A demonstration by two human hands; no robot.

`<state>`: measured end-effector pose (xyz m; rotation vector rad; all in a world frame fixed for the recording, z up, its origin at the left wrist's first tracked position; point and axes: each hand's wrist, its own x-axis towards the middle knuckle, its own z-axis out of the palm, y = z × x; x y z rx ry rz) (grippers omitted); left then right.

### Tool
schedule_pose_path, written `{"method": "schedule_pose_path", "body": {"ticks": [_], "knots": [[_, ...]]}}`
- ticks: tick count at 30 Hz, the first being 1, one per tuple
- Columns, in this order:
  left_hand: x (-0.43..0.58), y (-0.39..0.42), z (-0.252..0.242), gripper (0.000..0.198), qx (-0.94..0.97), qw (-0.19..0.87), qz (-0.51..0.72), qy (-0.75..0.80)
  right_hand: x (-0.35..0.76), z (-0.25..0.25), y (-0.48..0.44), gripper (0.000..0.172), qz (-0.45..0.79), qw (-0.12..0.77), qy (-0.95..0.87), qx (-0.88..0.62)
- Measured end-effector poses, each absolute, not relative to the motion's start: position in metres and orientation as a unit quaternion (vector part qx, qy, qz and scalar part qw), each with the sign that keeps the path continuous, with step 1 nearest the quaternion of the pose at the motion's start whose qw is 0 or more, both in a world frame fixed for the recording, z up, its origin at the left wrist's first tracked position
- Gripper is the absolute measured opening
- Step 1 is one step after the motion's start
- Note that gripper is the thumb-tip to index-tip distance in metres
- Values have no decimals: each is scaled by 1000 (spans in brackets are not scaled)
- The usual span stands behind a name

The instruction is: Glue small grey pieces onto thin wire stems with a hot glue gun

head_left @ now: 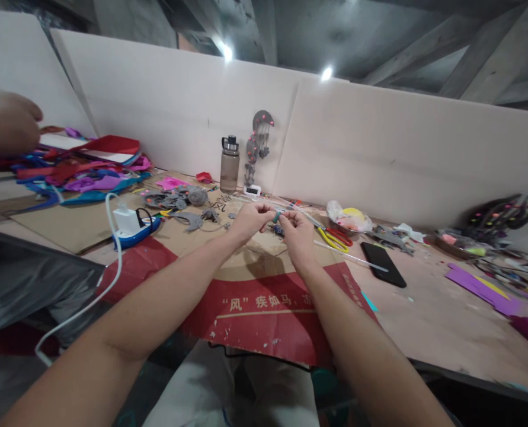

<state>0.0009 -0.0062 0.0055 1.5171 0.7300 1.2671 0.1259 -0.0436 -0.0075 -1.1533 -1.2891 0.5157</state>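
Both hands meet over the middle of the table, their fingertips pinched together. Between them is a small teal piece (277, 217), too small to tell its kind. My left hand (255, 219) grips it from the left, and my right hand (296, 230) pinches it from the right. Just under the fingers lies a small dark bluish bit (278, 229), partly hidden. Grey crescent-shaped pieces (189, 221) rest on the cardboard left of my left hand. Right of my right hand are yellow-handled scissors or pliers (333, 239) and a red-handled tool (340, 236).
A red printed sheet (264, 323) covers the near edge. Behind stand a bottle (230, 166) and a grey hanging ornament (261, 127). A black phone (383, 264) lies rightward; a charger (128, 220) with white cable sits left. Another person's hand (12, 121) is above coloured scraps (86, 166).
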Motion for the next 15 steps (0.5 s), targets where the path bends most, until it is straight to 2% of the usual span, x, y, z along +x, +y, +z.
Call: {"method": "schedule_pose_path", "body": {"ticks": [15], "knots": [[-1,-10,11,5,664,442,501,336,130,-7,-47,17,77,581,-620,-522]]}}
